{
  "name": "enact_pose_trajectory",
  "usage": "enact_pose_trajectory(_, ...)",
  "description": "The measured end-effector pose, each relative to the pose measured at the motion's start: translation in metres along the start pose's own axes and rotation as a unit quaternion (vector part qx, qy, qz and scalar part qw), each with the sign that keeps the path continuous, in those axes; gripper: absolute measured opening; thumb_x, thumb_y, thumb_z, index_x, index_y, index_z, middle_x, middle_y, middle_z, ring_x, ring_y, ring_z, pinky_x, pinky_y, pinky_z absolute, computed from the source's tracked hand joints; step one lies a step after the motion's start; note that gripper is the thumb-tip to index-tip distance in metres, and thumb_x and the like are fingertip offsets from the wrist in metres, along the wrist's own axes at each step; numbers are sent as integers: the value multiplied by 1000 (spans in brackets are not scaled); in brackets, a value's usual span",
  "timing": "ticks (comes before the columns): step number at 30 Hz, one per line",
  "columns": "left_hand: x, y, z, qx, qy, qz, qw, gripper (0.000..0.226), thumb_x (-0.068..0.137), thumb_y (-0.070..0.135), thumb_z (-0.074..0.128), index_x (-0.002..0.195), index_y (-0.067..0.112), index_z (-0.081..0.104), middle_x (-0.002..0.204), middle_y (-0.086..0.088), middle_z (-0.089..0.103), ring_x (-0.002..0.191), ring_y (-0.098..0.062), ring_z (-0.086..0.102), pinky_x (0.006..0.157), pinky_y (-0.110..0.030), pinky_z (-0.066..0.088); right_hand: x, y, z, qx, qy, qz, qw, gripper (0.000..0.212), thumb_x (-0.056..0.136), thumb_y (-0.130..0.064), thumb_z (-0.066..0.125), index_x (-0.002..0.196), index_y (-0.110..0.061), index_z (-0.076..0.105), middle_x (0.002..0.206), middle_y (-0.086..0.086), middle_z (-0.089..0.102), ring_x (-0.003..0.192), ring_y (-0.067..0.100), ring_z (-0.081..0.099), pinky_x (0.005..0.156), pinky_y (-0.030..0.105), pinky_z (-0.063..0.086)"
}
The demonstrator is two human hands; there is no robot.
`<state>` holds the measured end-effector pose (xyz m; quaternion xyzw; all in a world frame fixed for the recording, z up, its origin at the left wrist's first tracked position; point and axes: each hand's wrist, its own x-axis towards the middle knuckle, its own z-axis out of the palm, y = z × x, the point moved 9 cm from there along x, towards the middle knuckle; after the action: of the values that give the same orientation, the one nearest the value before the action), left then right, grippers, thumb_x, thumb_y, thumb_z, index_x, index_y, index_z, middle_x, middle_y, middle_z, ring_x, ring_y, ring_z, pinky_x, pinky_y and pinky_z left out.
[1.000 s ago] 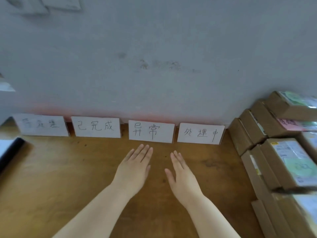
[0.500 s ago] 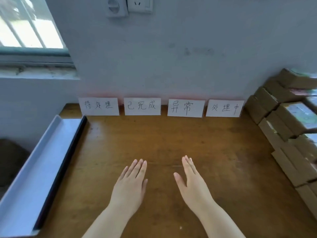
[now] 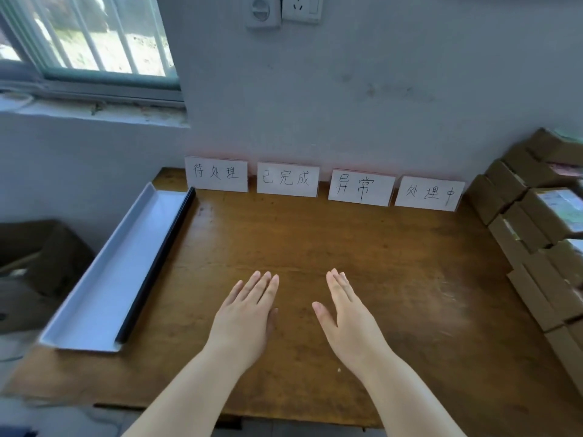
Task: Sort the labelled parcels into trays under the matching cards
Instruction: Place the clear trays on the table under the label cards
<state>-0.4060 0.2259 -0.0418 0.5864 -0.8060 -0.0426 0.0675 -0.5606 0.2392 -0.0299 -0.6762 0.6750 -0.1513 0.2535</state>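
Hovering low centre, my left grip (image 3: pixel 243 323) and right grip (image 3: pixel 350 326) are wide and empty. Parcels (image 3: pixel 536 216) stack at right edge.

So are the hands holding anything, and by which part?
Nothing is held: left hand and right hand are both open, fingers straight, above the table.

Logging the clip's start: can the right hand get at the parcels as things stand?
Probably yes. The right hand is open and empty, and only bare table lies between it and the parcels stacked at the table's right edge.
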Motion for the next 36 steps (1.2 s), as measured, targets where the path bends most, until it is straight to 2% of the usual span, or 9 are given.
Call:
enact_pose_trajectory(2,-7,2,0,-3,4,-17,1000,56,102,38,23,151,24,1,151,9,-6,145,-10,-5,113,-27,-7,-4,3,2,9,-14,-9,1000,66,97,-47,37,151,-27,5,158,-14,0,144,3,0,112,18,11)
enact_pose_trajectory(6,-28,-5,4,31,-7,-70,997,54,95,42,43,144,22,34,147,4,39,136,-10,20,110,-32,17,-12,9,11,24,-48,-32,998,66,97,-48,34,152,-27,5,158,-16,1,141,-2,-5,112,16,9)
enact_pose_trajectory(9,-43,-10,4,49,-9,-82,995,53,88,42,50,135,18,51,134,2,57,129,-12,40,103,-33,31,-19,7,22,37,-69,-60,995,64,98,-47,32,152,-25,6,157,-17,2,132,-10,-12,111,14,5)
enact_pose_trajectory(12,-53,-19,4,55,-10,-101,993,54,88,39,58,136,17,50,135,2,55,130,-14,44,105,-31,29,-26,0,31,47,-83,-79,992,63,99,-46,32,152,-23,7,157,-17,4,131,-11,-11,110,12,4)
enact_pose_trajectory(18,-60,-45,-16,-11,27,-105,994,56,100,39,33,150,23,15,156,8,18,144,-7,7,111,-22,-2,-24,-27,44,29,-100,-95,990,62,99,-45,33,152,-23,8,157,-17,5,133,-11,-8,109,12,3)
enact_pose_trajectory(22,-61,-96,-33,-34,70,-124,989,54,98,37,41,148,21,26,153,5,29,136,-4,5,111,-24,4,-12,-61,54,29,-97,-88,991,61,100,-43,34,152,-22,9,157,-18,6,130,-13,-8,107,11,3)
enact_pose_trajectory(26,-53,-170,-39,-50,44,-163,984,56,101,38,29,152,26,9,158,11,10,145,-7,-1,110,-21,-7,3,-111,81,31,-99,-75,992,61,100,-43,34,152,-22,11,157,-16,8,136,-10,-3,108,12,5)
enact_pose_trajectory(32,-67,-300,-23,-89,2,-230,969,56,101,32,35,152,20,16,158,7,18,146,-10,10,118,-26,10,34,-195,150,28,-138,-51,989,58,100,-41,35,151,-21,16,157,-11,16,143,1,9,112,16,9)
enact_pose_trajectory(36,-91,-371,-1,-152,-20,-301,941,54,96,19,46,148,17,31,148,1,37,129,-19,40,97,-32,42,48,-237,209,70,-171,6,983,59,99,-40,40,151,-24,16,156,-8,20,143,8,18,113,23,17)
